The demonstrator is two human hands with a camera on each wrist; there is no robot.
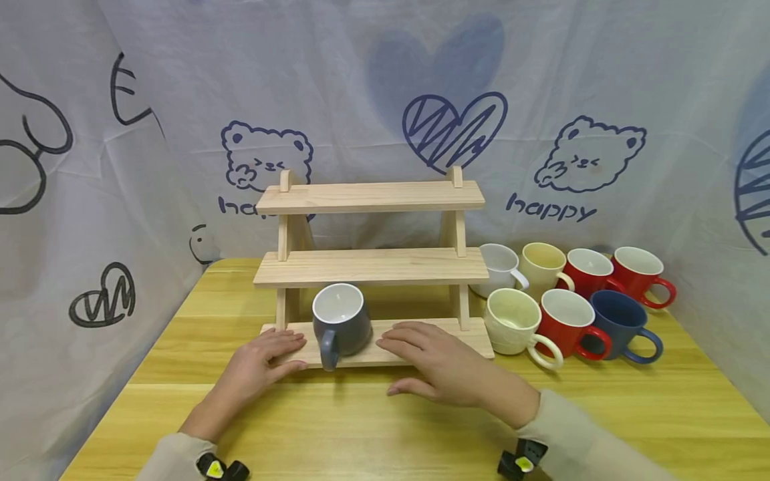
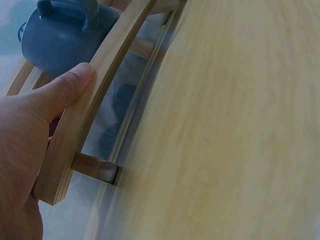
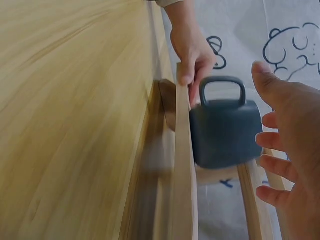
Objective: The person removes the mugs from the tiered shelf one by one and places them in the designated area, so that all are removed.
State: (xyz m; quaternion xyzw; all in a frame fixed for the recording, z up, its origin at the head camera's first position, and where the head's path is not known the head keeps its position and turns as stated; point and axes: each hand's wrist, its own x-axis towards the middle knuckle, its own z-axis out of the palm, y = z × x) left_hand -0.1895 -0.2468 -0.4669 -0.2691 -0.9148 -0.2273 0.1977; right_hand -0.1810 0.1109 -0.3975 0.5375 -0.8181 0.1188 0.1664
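A three-tier wooden display rack (image 1: 373, 266) stands on the table. One dark grey-blue mug (image 1: 349, 331) with a white inside sits upright on its bottom tier, left of the middle, handle facing the front. My left hand (image 1: 255, 364) holds the left end of that tier; its thumb (image 2: 75, 82) lies along the board's front edge and the other fingers are mostly hidden in the left wrist view. To the right of the mug, my right hand (image 1: 442, 364) hovers over the tier's front with fingers spread, apart from the mug (image 3: 227, 135) in the right wrist view.
Right of the rack, several mugs stand in two rows: white (image 1: 498, 267), cream (image 1: 511, 321), pale yellow (image 1: 541, 267), red (image 1: 565, 317) and dark blue (image 1: 619, 324). A printed white curtain (image 1: 361, 80) hangs behind the wooden table (image 1: 337, 427).
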